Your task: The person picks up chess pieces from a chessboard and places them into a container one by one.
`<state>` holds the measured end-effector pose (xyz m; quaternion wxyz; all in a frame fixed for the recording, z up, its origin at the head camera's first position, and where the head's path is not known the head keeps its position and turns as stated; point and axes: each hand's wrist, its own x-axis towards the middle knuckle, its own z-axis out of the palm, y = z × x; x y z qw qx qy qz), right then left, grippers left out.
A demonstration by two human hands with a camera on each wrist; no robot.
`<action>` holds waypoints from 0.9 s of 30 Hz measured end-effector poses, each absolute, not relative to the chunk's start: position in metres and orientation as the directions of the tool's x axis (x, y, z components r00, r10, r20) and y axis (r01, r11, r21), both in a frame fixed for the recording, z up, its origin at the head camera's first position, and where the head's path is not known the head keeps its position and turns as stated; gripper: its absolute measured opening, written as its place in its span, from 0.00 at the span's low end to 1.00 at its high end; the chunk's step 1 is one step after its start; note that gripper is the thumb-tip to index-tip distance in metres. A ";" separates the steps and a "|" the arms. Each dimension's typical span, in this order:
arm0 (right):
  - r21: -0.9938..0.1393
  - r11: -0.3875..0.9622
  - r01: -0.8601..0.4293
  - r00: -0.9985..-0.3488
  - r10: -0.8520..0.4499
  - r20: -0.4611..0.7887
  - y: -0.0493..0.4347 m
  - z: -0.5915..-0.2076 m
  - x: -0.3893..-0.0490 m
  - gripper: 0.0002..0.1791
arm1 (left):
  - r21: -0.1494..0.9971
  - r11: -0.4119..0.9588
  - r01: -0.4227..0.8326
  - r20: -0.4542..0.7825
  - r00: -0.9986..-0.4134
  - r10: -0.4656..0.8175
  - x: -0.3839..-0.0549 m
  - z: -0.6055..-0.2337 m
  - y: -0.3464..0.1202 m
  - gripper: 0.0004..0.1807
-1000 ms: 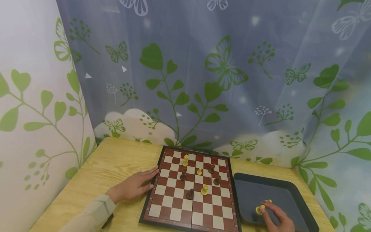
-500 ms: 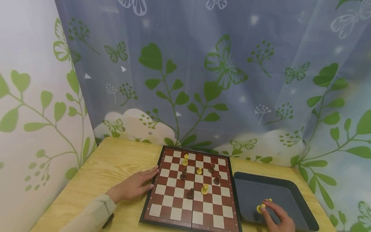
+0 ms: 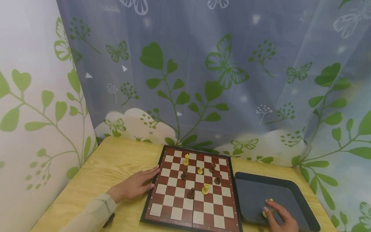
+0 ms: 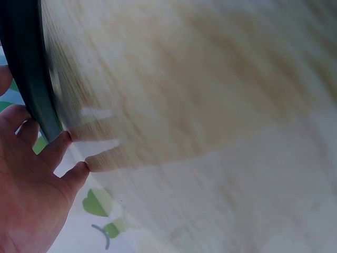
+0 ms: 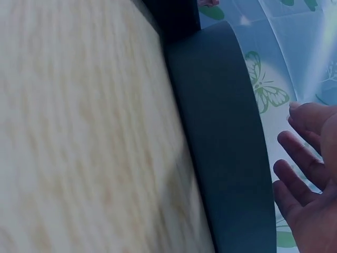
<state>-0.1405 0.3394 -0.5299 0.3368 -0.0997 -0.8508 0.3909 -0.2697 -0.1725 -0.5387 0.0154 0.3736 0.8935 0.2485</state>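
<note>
My left hand (image 3: 134, 186) rests beside the chessboard (image 3: 171, 211), its fingertips on the board's left edge. In the left wrist view, the fingers (image 4: 58, 150) touch the dark edge. My right hand (image 3: 282, 219) is low over the dark tray (image 3: 290, 185), thumb and forefinger around a yellow chess piece (image 3: 264, 214), partly hidden by the thumb. Another yellow chess piece (image 3: 271, 200) shows just beyond the forefinger tip. The right wrist view shows the right hand (image 5: 310, 163) past the tray wall (image 5: 221, 132), with both pieces out of sight.
Yellow pieces, including a tall one (image 3: 186, 160) and a nearer one (image 3: 205, 189), stand on the board among several dark brown pieces (image 3: 191, 193). The tray sits against the board's right side on a wooden table (image 3: 124, 158). A patterned curtain (image 3: 191, 80) hangs behind.
The right hand has shifted slightly right and the yellow piece has moved with it, now lower between thumb and forefinger. The left hand and the pieces on the board stay put.
</note>
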 end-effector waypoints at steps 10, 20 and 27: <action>-0.751 0.653 -0.099 -0.781 0.417 0.465 0.327 -0.519 -0.138 0.13 | 0.476 0.596 0.646 0.147 -0.727 0.670 -0.267 -0.538 -0.172 0.34; -0.746 0.654 -0.126 -0.865 0.296 0.406 0.306 -0.510 -0.142 0.10 | 0.469 0.587 0.660 0.173 -0.720 0.672 -0.267 -0.538 -0.171 0.33; -0.712 0.691 -0.124 -0.949 0.127 0.289 0.289 -0.500 -0.149 0.11 | 0.468 0.590 0.658 0.167 -0.721 0.672 -0.265 -0.534 -0.172 0.33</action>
